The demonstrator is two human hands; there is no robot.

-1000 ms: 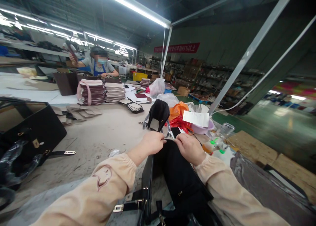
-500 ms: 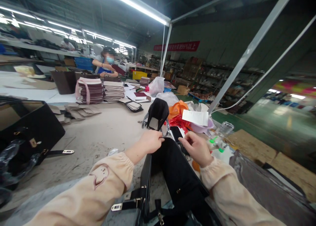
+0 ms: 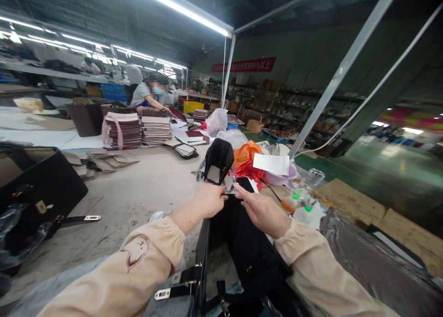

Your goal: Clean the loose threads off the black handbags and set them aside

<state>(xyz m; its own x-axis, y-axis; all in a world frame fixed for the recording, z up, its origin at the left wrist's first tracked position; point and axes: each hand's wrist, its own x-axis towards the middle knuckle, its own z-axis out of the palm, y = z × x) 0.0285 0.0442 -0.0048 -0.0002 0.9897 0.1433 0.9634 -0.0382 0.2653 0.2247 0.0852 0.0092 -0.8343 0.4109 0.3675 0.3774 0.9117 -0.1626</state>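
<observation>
A black handbag [image 3: 242,261] stands in front of me with its top gaping, and its inside lining shows. My left hand [image 3: 207,200] pinches the bag's far rim between thumb and fingers. On the same rim, just to the right, my right hand [image 3: 265,212] lies with its fingers stretched out, touching the black material. A strap with a metal plate [image 3: 162,294] sticks out at the bag's near left. Just beyond my hands sits a small black pouch-like piece [image 3: 218,160] with clear plastic round it.
Another black bag [image 3: 65,183] stands at the left. Stacks of maroon-edged panels [image 3: 122,131] are farther back, near a co-worker [image 3: 147,95]. Plastic bags [image 3: 247,152], a phone [image 3: 245,184] and bottles [image 3: 313,177] crowd the right. A metal post [image 3: 332,91] rises there.
My right hand has moved left onto the bag's far rim, its fingers now straighter. My left hand still pinches the rim. The co-worker has leaned forward and lowered a maroon panel.
</observation>
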